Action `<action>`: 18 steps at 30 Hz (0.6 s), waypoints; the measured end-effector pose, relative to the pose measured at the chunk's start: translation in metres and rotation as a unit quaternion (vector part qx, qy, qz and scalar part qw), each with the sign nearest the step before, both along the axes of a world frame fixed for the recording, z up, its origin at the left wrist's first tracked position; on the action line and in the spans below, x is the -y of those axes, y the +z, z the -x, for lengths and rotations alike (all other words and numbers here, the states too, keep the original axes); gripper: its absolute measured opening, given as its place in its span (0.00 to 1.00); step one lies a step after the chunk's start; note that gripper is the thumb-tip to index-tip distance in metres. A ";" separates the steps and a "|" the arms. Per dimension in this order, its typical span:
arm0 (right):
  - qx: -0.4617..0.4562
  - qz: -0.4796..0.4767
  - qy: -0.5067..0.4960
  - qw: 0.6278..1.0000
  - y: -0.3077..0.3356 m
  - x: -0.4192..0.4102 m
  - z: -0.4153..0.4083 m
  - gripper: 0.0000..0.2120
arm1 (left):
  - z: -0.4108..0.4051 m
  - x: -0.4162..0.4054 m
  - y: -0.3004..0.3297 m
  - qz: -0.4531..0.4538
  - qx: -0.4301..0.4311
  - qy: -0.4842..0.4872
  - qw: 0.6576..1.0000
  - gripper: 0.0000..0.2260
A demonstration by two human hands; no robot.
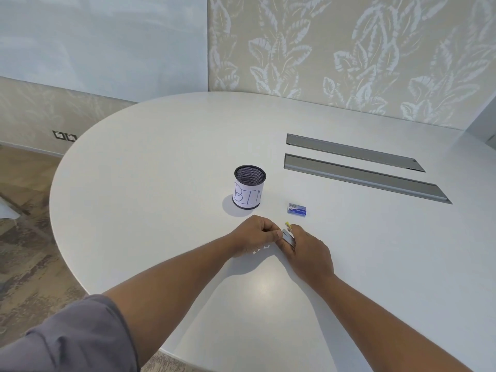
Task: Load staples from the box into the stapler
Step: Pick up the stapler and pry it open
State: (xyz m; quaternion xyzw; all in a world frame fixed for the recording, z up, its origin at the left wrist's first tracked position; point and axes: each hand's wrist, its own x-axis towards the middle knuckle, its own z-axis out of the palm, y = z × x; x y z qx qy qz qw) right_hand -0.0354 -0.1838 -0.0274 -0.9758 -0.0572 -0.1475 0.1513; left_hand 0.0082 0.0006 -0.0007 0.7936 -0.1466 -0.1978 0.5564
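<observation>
A small blue and white staple box (297, 209) lies on the white table (161, 162), just beyond my hands. My right hand (306, 251) holds a grey metal stapler (287, 238) with a yellow tip (287, 224) showing past my fingers. My left hand (255, 236) is closed, its fingertips pinched right at the stapler's left side. Whatever it pinches is too small to make out. Both hands rest low on the table surface.
A black mesh cup with a paper label reading "BIN" (248, 190) stands left of the box. Two long grey cable slots (362, 178) are set into the table at the right. The table's curved edge runs along the left.
</observation>
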 end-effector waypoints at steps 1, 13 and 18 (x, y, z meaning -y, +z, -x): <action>0.001 0.001 0.004 1.000 0.000 0.000 0.000 0.21 | 0.000 0.000 -0.001 -0.001 0.001 0.002 1.000 0.10; -0.009 -0.011 0.027 1.000 0.000 0.003 0.001 0.20 | 0.000 0.002 -0.001 -0.005 -0.008 0.001 1.000 0.10; -0.012 -0.016 0.026 0.999 0.000 0.002 0.001 0.19 | 0.000 0.001 0.000 -0.006 -0.005 0.002 1.000 0.10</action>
